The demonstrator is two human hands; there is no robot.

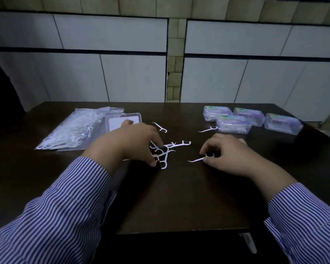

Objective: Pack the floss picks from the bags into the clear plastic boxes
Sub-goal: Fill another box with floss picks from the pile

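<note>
White floss picks [165,151] gathered under curled left hand [133,141], right hand [227,155] pinching single pick [199,159], box labels [234,119] unreadable

— Where are the floss picks?
— A white tangle [165,152] lies mid-table; singles lie at [160,127], [208,129] and [200,159]. More fill the clear bags [71,130], far left.
— The boxes?
— One open clear box [122,121] beside the bags; four closed, filled boxes [234,123] far right.
</note>
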